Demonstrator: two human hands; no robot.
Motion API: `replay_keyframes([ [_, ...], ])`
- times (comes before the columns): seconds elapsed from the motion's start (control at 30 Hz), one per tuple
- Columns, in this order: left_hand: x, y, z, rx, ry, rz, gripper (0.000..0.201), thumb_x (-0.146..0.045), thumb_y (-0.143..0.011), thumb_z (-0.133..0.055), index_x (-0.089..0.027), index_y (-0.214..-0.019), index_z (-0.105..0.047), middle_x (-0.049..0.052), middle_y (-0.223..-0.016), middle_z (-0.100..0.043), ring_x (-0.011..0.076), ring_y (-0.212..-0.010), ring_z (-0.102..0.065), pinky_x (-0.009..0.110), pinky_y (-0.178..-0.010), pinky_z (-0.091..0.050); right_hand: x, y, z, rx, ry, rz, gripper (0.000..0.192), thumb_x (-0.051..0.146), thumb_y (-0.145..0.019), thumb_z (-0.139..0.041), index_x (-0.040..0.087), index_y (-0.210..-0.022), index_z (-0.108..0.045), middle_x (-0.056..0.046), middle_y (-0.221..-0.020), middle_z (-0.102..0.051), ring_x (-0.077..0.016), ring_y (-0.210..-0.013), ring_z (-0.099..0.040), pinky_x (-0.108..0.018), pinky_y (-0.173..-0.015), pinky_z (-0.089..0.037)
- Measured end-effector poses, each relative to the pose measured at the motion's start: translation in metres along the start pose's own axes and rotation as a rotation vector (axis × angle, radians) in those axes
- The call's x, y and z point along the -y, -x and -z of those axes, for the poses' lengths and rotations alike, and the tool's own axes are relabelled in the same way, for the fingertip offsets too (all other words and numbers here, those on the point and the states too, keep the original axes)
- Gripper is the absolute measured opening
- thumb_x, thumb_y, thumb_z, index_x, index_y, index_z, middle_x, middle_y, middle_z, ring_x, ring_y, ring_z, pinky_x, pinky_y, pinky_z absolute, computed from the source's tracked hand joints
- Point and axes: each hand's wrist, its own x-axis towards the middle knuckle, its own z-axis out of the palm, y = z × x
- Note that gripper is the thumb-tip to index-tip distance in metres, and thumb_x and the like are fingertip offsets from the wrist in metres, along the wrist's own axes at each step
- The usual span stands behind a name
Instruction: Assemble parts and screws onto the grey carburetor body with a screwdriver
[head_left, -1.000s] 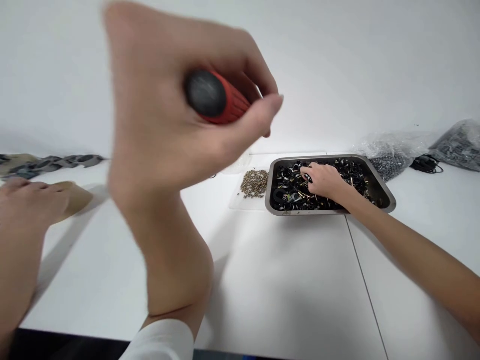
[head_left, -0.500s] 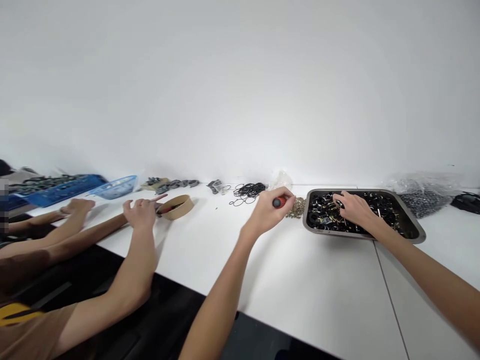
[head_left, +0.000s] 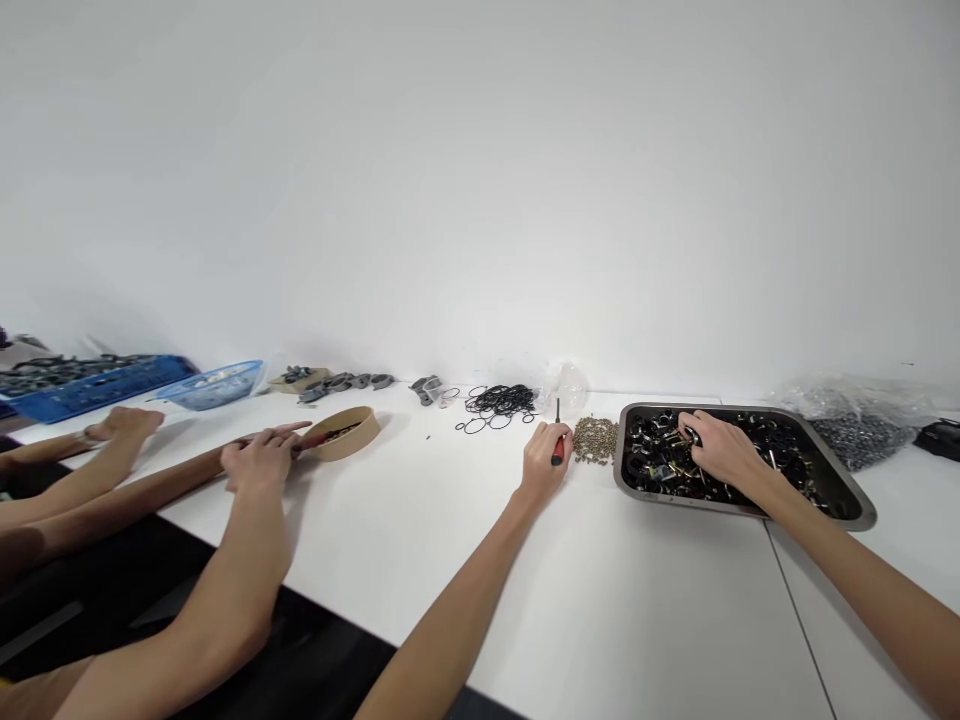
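Note:
My left hand [head_left: 543, 468] is closed round a screwdriver [head_left: 557, 452] with a red and black handle. Its dark shaft points away from me, toward the back wall. Just right of that hand lies a pile of small brass-coloured pieces [head_left: 596, 438]. My right hand [head_left: 721, 452] reaches into a metal tray [head_left: 694, 508] heaped with small black and shiny parts [head_left: 660, 462]. The fingers there are closed on a small black part [head_left: 693, 436], partly hidden by the hand.
Black rubber rings [head_left: 499, 402] lie behind my left hand, beside a clear plastic bag [head_left: 566, 385]. Dark small parts in plastic [head_left: 859, 435] sit right of the tray. Co-workers' hands [head_left: 262, 455] are at the left, near a round tan container [head_left: 358, 440] and blue baskets [head_left: 217, 385].
My left hand has turned and lowered, so the screwdriver's shaft now shows pointing away. My right hand stays in the tray. The camera view has tilted slightly; a co-worker's hand has shifted left.

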Motion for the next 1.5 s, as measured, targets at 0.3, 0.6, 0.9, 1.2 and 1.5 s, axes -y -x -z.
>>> replay_keyframes([
  [0.3, -0.006, 0.014, 0.007, 0.016, 0.071, 0.304, 0.014, -0.029, -0.100, -0.051, -0.024, -0.091, -0.061, 0.005, -0.085, -0.070, 0.0187, -0.080, -0.066, 0.034, -0.073, -0.056, -0.001, 0.000, -0.001, -0.013, -0.068, -0.016, 0.025, 0.004, -0.072, -0.044, 0.022, -0.089, -0.048, -0.004, -0.088, -0.057, -0.0166, -0.065, -0.041, -0.028, -0.063, -0.028],
  [0.6, 0.001, 0.020, 0.004, 0.039, -0.015, 0.250, 0.016, -0.031, -0.098, -0.051, -0.024, -0.087, -0.061, 0.006, -0.081, -0.069, 0.0197, -0.075, -0.063, 0.035, -0.071, -0.052, 0.002, -0.001, 0.010, 0.038, -0.091, -0.021, 0.025, 0.005, -0.077, -0.045, 0.021, -0.094, -0.054, -0.005, -0.085, -0.059, -0.0156, -0.060, -0.040, -0.028, -0.059, -0.026],
  [0.9, -0.004, 0.019, -0.004, 0.226, -0.095, 0.242, 0.013, -0.027, -0.095, -0.049, -0.024, -0.087, -0.059, 0.009, -0.088, -0.071, 0.0206, -0.078, -0.059, 0.036, -0.075, -0.052, -0.001, -0.004, 0.010, 0.060, -0.112, -0.012, 0.028, 0.007, -0.080, -0.046, 0.021, -0.101, -0.059, -0.008, -0.096, -0.067, -0.0194, -0.069, -0.054, -0.029, -0.061, -0.028],
  [1.2, -0.004, 0.018, -0.006, 0.239, -0.071, 0.341, 0.012, -0.026, -0.093, -0.050, -0.024, -0.087, -0.059, 0.010, -0.091, -0.070, 0.0218, -0.085, -0.062, 0.039, -0.083, -0.055, -0.001, -0.004, 0.010, 0.053, -0.110, -0.022, 0.031, 0.007, -0.074, -0.048, 0.023, -0.097, -0.060, -0.008, -0.096, -0.070, -0.0206, -0.069, -0.054, -0.030, -0.060, -0.027],
  [1.5, 0.003, 0.020, 0.008, -0.002, -0.024, 0.449, 0.014, -0.031, -0.096, -0.049, -0.022, -0.088, -0.056, 0.011, -0.099, -0.065, 0.0223, -0.096, -0.063, 0.039, -0.091, -0.054, 0.001, -0.001, 0.003, 0.046, -0.065, 0.006, 0.031, 0.005, -0.073, -0.050, 0.022, -0.096, -0.062, -0.007, -0.097, -0.071, -0.0196, -0.073, -0.055, -0.031, -0.059, -0.024],
])
